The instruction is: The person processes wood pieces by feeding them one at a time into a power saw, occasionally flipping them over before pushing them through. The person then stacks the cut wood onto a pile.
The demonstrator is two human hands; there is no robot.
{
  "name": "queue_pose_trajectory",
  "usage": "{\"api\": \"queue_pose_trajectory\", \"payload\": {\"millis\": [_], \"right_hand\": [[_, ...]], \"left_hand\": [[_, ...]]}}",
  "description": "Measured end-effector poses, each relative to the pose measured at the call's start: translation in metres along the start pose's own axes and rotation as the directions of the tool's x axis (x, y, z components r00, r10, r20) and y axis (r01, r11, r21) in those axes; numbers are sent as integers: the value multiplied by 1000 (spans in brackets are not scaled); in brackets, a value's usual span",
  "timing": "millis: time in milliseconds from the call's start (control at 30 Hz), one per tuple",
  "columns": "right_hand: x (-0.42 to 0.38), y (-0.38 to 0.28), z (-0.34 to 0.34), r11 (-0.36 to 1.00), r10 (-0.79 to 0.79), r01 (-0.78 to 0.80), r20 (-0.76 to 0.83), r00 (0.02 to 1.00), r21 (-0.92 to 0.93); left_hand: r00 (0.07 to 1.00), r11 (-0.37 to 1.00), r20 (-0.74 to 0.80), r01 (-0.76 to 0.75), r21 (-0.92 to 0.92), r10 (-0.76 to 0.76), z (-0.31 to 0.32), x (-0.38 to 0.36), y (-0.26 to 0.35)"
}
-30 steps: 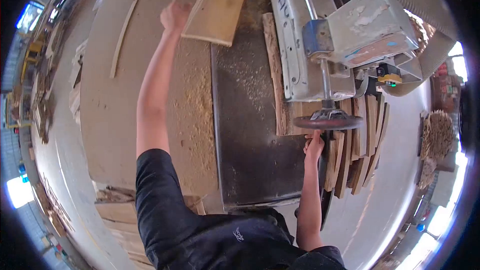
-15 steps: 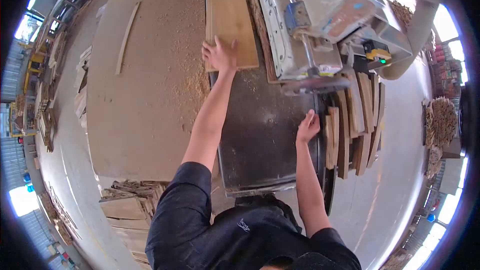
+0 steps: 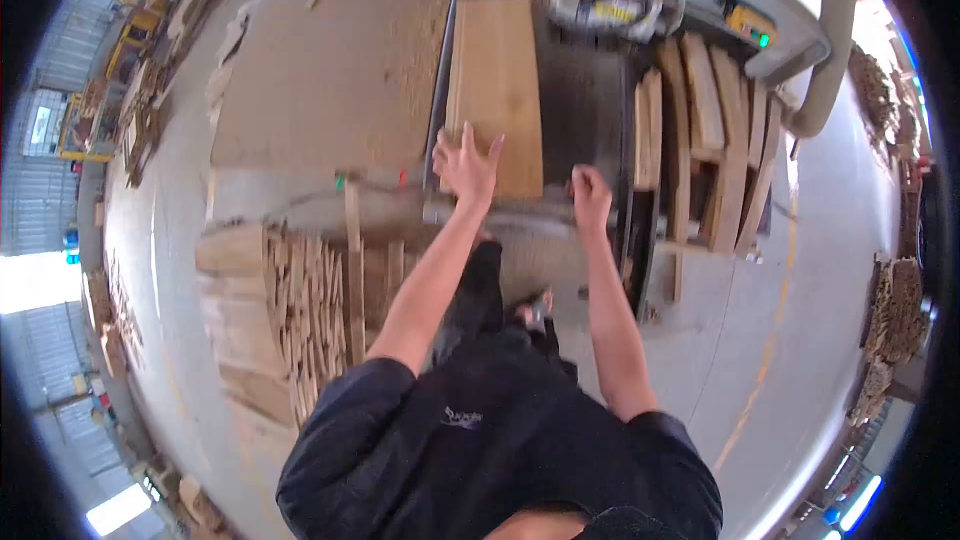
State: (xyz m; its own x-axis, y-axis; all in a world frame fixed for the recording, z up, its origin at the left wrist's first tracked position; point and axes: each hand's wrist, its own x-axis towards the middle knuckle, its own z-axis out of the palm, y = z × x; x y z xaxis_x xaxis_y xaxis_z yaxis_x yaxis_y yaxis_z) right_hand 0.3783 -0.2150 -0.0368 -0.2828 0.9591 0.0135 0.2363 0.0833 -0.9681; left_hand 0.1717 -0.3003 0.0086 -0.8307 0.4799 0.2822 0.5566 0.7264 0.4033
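Note:
A wide, flat wooden board (image 3: 500,80) lies lengthwise on the dark machine table (image 3: 585,105), its near end close to the table's front edge. My left hand (image 3: 467,168) rests on the near left part of the board with its fingers spread. To the right of the board, apart from it, my right hand (image 3: 591,198) is over the table's front edge. Its fingers are curled in and I see nothing in them. Beyond the hands is a grey machine with a round wheel-like part (image 3: 605,0).
Several narrow wood strips (image 3: 690,140) stand side by side to the right of the machine table. A broad brown tabletop (image 3: 330,80) with sawdust and a thin strip adjoins on the left. Below it is stacked timber (image 3: 300,310).
My left hand and the board have come toward me along the machine table, almost to its front edge. My body and view have shifted back. The right hand stays curled.

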Motion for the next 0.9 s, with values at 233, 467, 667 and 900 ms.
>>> {"api": "queue_pose_trajectory", "payload": {"millis": [233,467,667,900], "right_hand": [[-91,-11,-58,881,367,-415,224,903,229],[-176,-2,-69,769,551,-617,316,773,169],[-232,65,-85,759,503,-610,390,772,229],[-266,87,-82,929,368,-359,305,878,-88]], "left_hand": [[999,1000,36,-23,-9,24,-18,-41,-12],[999,999,33,-5,53,3,-14,-44,-8],[997,992,-48,-62,106,67,-3,-40,-12],[994,992,-88,-48,119,58,-1,-39,-15]]}}
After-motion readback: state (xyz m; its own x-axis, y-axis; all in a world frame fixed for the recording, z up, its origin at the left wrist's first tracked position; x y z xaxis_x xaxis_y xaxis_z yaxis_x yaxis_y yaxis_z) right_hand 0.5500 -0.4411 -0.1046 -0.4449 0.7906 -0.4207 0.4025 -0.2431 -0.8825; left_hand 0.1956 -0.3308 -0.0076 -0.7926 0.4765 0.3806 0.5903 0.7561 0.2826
